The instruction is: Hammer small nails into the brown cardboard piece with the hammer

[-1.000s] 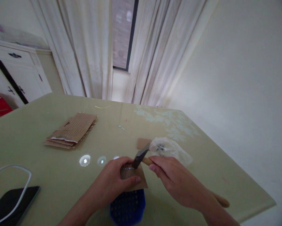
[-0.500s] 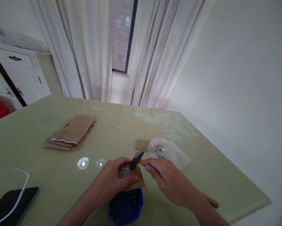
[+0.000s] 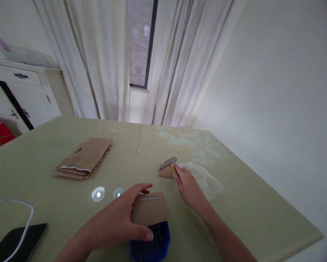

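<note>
My left hand (image 3: 116,222) grips a small brown cardboard piece (image 3: 152,209) with a row of small studs along its top edge. The piece rests on a blue perforated block (image 3: 155,242) at the near edge of the table. My right hand (image 3: 187,185) is stretched forward over the table and holds a small hammer (image 3: 168,163) with a wooden handle and dark metal head. The hammer head hangs above another small cardboard scrap (image 3: 164,173). A clear plastic bag (image 3: 207,178) lies just right of that hand.
A stack of perforated cardboard sheets (image 3: 83,160) lies at the left of the green table (image 3: 43,182). A black phone (image 3: 16,243) with a white cable (image 3: 13,203) sits at the near left. Curtains (image 3: 103,58), a window and a white cabinet (image 3: 18,94) stand behind.
My right hand has lifted the hammer off the studded cardboard piece and carried it forward, away from me. My left hand has shifted its grip on the piece, which now lies flatter.
</note>
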Tool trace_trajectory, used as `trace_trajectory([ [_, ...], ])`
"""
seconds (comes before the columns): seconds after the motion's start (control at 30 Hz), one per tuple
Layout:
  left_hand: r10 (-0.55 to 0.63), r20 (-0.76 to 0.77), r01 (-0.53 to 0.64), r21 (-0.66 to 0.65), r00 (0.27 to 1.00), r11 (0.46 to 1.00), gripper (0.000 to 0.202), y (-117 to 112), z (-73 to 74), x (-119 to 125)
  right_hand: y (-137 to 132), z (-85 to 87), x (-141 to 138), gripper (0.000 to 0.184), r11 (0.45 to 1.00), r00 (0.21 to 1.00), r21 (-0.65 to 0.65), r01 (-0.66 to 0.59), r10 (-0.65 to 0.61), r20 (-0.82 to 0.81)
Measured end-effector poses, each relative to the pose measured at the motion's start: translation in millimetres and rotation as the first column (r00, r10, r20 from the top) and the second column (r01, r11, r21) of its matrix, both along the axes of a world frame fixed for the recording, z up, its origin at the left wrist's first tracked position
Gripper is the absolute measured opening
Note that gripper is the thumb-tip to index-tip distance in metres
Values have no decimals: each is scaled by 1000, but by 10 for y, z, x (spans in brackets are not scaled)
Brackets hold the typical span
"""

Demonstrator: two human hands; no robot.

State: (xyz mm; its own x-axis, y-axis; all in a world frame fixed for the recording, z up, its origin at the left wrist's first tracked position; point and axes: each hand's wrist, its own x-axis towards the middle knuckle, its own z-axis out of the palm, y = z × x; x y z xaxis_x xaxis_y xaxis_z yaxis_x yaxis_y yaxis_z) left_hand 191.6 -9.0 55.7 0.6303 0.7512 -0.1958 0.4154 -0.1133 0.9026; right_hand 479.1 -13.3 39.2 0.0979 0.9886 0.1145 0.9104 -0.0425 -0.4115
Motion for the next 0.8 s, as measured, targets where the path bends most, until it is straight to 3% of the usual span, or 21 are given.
trace_trajectory([
  [0.17,33,-50,-26,127,998,992,86,-75,-5,26,123,-235,77,38,995,992,-69,73,-65,110],
  [0.37,45,-66,-37,123,997,992,67,-70,-30,124,201,-360,74,37,987,978,-84,138,-122,169],
  [0.63,81,27,-85,165,996,983,60,-61,-8,195,122,-283,18,33,981,973,-49,190,-181,143],
  [0.8,184,141,-217,275,973,936,69,-101,-81,212,76,-103,-28,27,989,988,37,144,-142,-61],
])
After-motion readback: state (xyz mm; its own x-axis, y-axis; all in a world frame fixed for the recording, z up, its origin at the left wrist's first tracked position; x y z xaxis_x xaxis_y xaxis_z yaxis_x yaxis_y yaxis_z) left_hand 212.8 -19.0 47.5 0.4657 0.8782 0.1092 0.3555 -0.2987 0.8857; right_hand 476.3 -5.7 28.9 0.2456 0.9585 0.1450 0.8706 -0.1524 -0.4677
